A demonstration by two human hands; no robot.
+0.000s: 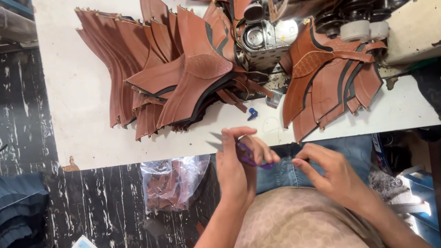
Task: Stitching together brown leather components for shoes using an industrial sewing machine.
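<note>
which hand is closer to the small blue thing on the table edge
Left. The left hand, holding purple snips, sits just below the small blue piece at the table edge. The right hand is lower and off to the right.

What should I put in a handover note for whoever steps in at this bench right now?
Left hand: holding small purple-handled snips, blades pointing up-left, at the table edge.
Right hand: empty as far as I can see, fingers curled over the lap beside the left hand.
Brown leather pieces: one fanned stack left of the sewing machine, a second stack right of it.
Clear bag of scraps hangs below the table edge.
Done or left: cannot tell; no leather piece is in hand.
</note>
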